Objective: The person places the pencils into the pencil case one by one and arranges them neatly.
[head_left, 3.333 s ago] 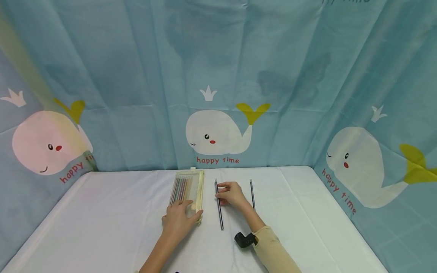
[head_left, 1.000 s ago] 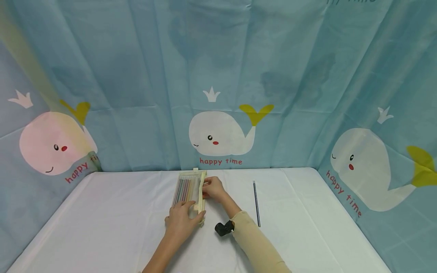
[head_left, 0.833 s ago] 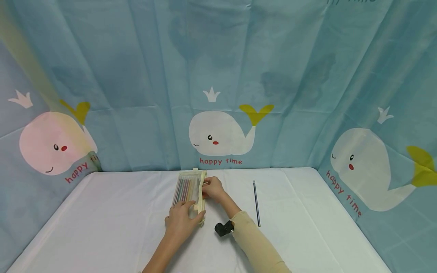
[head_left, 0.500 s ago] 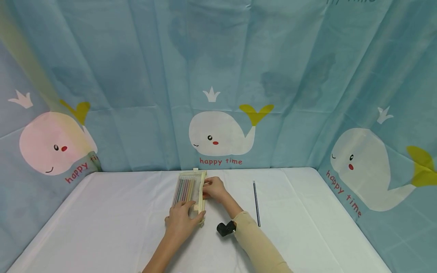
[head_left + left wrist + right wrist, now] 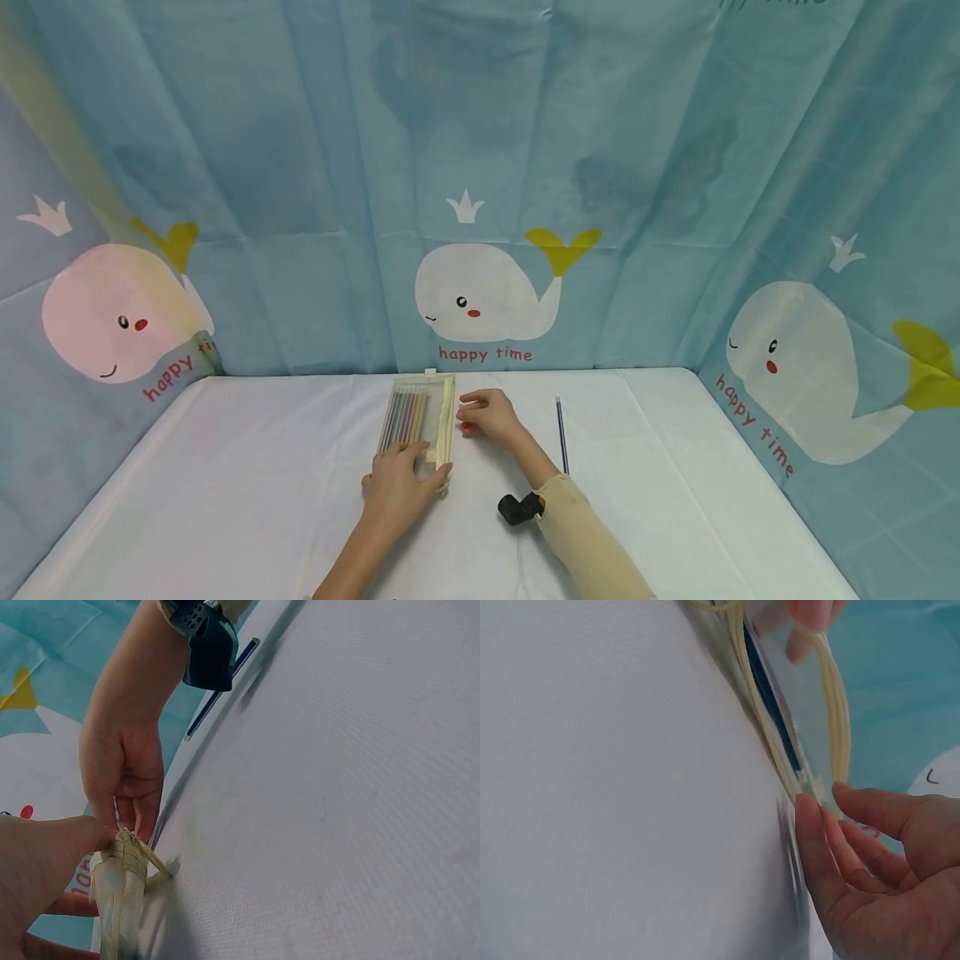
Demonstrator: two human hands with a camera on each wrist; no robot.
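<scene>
A see-through pencil case (image 5: 446, 408) with pale yellow zipper edging lies on the table, several coloured pencils (image 5: 403, 418) side by side in it. My left hand (image 5: 397, 483) grips its near end, the thumb over the zipper side and the fingers around the other edge. Just right of the zipper, my right hand (image 5: 495, 417) has its fingers loosely bent and holds nothing. In the right wrist view the case's mouth gapes, and a dark blue pencil (image 5: 774, 705) lies inside along the edging. Another dark pencil (image 5: 562, 429) lies on the table beyond the right forearm, partly covered by the sleeve.
A white cloth covers the table (image 5: 247, 483). Behind and at both sides hangs a blue curtain (image 5: 300, 292) printed with whales. A black wrist camera (image 5: 519, 508) sits at the right wrist, low over the cloth.
The right hand earlier pinched a dark pencil on the table and brought it to the case's zipper side. Now it has let go and drawn back slightly right. The left hand keeps its grip.
</scene>
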